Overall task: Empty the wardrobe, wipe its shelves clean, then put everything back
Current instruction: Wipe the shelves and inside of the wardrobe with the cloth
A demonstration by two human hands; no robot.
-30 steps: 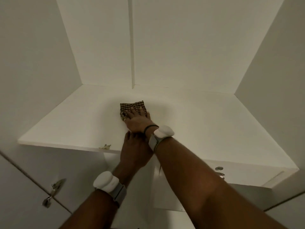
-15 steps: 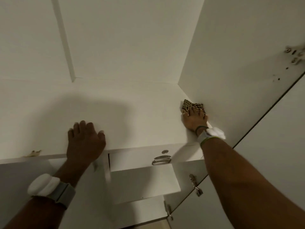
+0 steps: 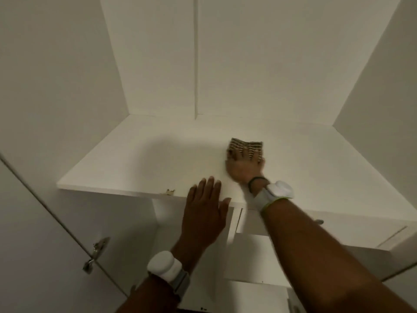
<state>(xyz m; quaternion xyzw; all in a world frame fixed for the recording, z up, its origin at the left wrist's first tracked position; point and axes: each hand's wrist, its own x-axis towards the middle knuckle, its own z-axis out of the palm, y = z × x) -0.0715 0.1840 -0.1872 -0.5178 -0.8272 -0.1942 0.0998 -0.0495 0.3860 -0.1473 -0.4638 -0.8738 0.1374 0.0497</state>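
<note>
A white wardrobe shelf [image 3: 140, 163] spans the view at arm height, bare except for a checked brown cloth [image 3: 246, 146]. My right hand [image 3: 244, 168] presses flat on the cloth, fingers spread over it, right of the shelf's middle. My left hand [image 3: 204, 213] rests open on the shelf's front edge, fingers straight and pointing inward, just left of my right wrist. Both wrists wear white bands.
A small chipped spot [image 3: 169, 192] marks the front edge of the shelf. An open door with a metal hinge [image 3: 96, 254] hangs at lower left. White side walls close in the shelf. A drawer or lower compartment [image 3: 252, 256] sits under the shelf at the right.
My right hand has slid the cloth from the shelf's right corner back toward the middle. My left hand's fingers have straightened, and the view has swung left.
</note>
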